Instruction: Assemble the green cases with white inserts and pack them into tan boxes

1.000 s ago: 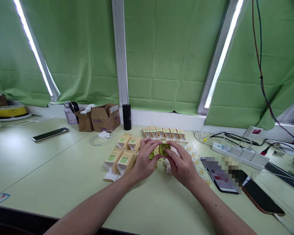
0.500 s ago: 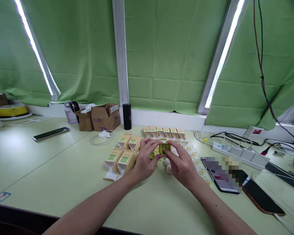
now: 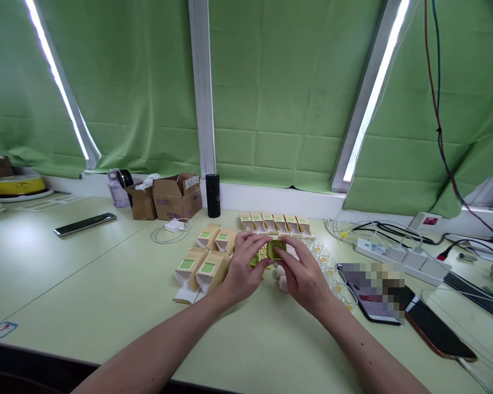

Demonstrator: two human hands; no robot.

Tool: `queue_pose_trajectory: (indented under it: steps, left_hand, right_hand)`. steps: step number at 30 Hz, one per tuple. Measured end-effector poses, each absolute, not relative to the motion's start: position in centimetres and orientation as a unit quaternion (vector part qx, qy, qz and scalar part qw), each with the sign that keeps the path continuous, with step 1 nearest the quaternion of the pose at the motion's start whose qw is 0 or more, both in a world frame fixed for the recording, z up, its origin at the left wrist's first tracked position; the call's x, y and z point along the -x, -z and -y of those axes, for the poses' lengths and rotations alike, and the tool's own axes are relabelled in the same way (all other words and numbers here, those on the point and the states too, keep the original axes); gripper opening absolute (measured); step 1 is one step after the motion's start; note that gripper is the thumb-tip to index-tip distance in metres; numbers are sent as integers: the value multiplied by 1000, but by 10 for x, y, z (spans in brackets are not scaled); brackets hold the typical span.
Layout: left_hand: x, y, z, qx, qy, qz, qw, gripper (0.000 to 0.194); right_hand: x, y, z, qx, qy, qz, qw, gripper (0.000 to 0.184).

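Both hands meet over the middle of the table around a small green square cup-like piece [image 3: 275, 249], its hollow side facing me. My left hand [image 3: 246, 265] is closed with thumb and fingers at its left side. My right hand [image 3: 306, 271] pinches its right side, a fingertip reaching into the hollow. A green item with a pale yellow pattern [image 3: 262, 253] shows just behind my left fingers; whether it is held I cannot tell. Several open cartons with green labels [image 3: 208, 267] stand left of my left hand. White rounded pieces [image 3: 282, 283] lie partly hidden by my right hand.
A row of open cartons [image 3: 274, 223] stands behind the hands. Clear cups with yellow centres [image 3: 337, 277] lie to the right, beside phones [image 3: 372, 298] and a power strip [image 3: 402, 260]. Cardboard boxes [image 3: 177, 198] and a black bottle [image 3: 213, 196] stand at the back.
Almost nothing differs. The green square piece has tilted very slightly between the fingers, and both hands keep the same place.
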State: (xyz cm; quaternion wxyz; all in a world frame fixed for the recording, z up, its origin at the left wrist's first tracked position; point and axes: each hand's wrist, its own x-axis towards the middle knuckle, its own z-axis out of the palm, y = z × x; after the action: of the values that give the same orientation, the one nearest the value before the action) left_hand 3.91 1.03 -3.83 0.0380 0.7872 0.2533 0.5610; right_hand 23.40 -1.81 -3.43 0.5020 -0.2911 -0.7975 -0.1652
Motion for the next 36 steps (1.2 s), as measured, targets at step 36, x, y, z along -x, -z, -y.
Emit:
queue_pose_trajectory:
  steps: [36]
  left_hand:
    - [-37, 33, -15, -694, -554, -354, 294, 36]
  right_hand:
    - [-229, 38, 16, 369, -289, 675, 569, 39]
